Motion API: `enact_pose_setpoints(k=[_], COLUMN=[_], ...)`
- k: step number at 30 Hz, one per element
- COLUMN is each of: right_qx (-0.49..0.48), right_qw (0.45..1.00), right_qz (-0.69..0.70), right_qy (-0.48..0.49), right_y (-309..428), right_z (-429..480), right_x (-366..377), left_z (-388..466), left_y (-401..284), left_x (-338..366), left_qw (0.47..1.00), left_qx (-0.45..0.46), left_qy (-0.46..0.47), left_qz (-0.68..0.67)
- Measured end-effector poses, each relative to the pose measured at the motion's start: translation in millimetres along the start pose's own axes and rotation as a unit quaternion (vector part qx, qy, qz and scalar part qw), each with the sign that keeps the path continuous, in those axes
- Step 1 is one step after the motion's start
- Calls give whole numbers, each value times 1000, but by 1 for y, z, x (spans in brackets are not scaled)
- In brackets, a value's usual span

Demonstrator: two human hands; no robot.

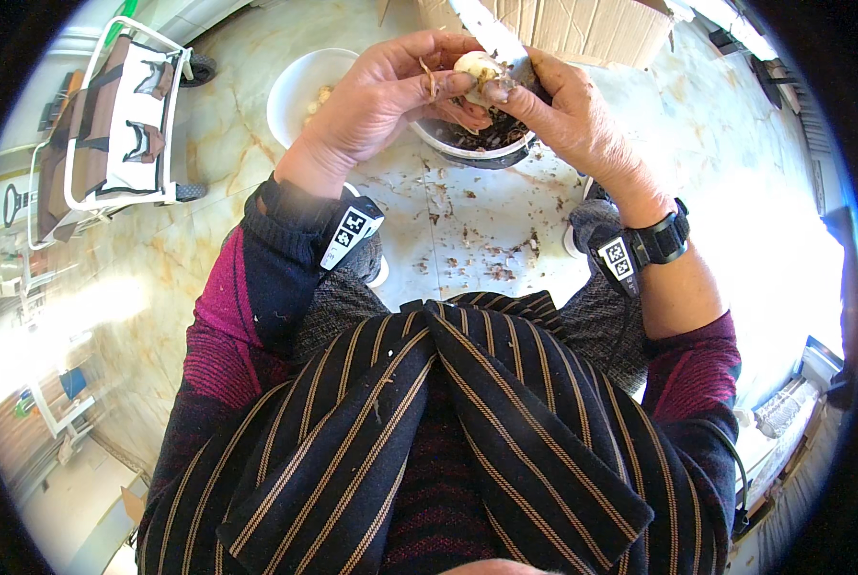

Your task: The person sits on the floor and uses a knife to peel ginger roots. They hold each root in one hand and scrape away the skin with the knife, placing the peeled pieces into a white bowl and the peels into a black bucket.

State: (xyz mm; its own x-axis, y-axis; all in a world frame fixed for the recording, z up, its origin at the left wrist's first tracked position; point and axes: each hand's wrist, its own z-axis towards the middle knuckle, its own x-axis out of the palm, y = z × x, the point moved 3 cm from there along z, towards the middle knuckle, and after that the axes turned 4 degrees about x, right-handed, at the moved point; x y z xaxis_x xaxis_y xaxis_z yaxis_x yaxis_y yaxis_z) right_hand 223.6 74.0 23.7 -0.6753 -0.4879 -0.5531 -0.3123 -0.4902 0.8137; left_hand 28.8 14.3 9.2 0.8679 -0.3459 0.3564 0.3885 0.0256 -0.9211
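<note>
My left hand point(378, 93) pinches a pale, partly peeled bulb or tuber point(475, 68) between thumb and fingers. Brown dirt or skin clings to its lower right side, where my right thumb presses. A wide metal knife blade point(483, 25) slants up and left out of my right hand point(572, 115), beside the bulb; the handle is hidden. Beneath both hands sits a white-rimmed bucket point(465, 152) with dark peelings inside. To the left, a white bowl point(285, 93) partly behind my left hand holds several pale pieces.
Brown scraps point(500, 273) litter the marble-patterned floor point(235, 136) between my feet. A cardboard box point(580, 29) stands beyond the bucket. On the left is a wheeled cart point(87, 136) with a white frame and brown fabric.
</note>
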Motion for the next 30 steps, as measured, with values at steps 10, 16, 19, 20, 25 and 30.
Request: enact_pose_setpoints(k=[10, 16, 19, 20, 25, 30], right_qx=[6, 37, -86, -105, -48, 142], right_qw=[1000, 999, 993, 989, 988, 960], right_qz=[0, 1, -73, -97, -79, 58], right_qy=[14, 27, 25, 35, 123, 235], right_y=[2, 6, 9, 7, -4, -5], right_z=[-3, -5, -3, -2, -1, -2], right_x=[4, 1, -1, -1, 0, -2], left_z=[-2, -2, -2, -2, -2, 2], left_y=[1, 1, 1, 1, 1, 2], left_x=[3, 3, 4, 4, 4, 2], left_qw=[999, 999, 999, 999, 998, 992], left_qx=[-4, -14, -18, -19, -35, 4], left_qy=[-11, -26, -31, -31, -49, -74], left_qz=[-39, -22, -20, -23, -30, 101])
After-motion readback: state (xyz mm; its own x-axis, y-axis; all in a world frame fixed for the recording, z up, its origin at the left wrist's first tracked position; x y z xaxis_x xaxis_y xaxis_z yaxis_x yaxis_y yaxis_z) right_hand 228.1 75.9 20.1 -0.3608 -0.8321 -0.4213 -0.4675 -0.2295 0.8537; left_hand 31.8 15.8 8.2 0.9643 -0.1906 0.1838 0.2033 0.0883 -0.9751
